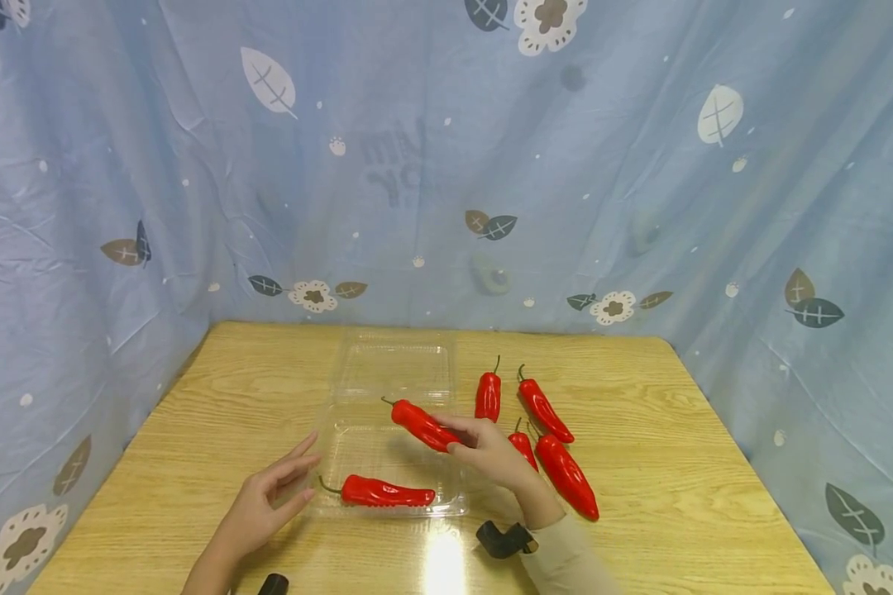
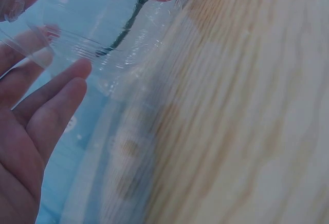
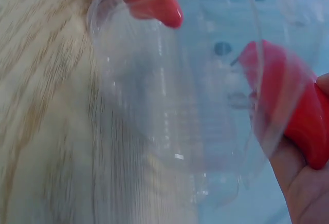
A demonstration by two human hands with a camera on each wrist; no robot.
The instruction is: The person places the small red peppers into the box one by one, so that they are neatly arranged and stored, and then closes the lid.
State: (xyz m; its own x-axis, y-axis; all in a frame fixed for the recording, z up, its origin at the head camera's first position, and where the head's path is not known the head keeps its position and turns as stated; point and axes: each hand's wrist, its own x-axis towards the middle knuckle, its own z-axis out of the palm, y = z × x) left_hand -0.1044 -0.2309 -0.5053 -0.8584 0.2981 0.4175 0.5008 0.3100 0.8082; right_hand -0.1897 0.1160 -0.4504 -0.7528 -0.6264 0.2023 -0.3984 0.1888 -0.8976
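Observation:
My right hand [image 1: 491, 454] grips a red chili pepper [image 1: 419, 425] by its tip end, above the clear plastic box [image 1: 360, 450]. In the right wrist view the held pepper [image 3: 295, 100] shows partly through the box wall. A second red pepper [image 1: 387, 492] lies along the near side inside the box, its green stem pointing left. My left hand [image 1: 260, 502] is at the box's left edge with fingers loosely bent and holding nothing. The left wrist view has the fingers [image 2: 56, 113] close to the plastic; whether they touch it I cannot tell.
The clear lid [image 1: 397, 369] lies folded back behind the box. Right of the box are several more peppers: one upright in view [image 1: 488, 397], one slanted [image 1: 546, 411], a large one [image 1: 568, 478] and one partly hidden [image 1: 522, 448]. A patterned curtain [image 1: 446, 165] surrounds the wooden table [image 1: 677, 496].

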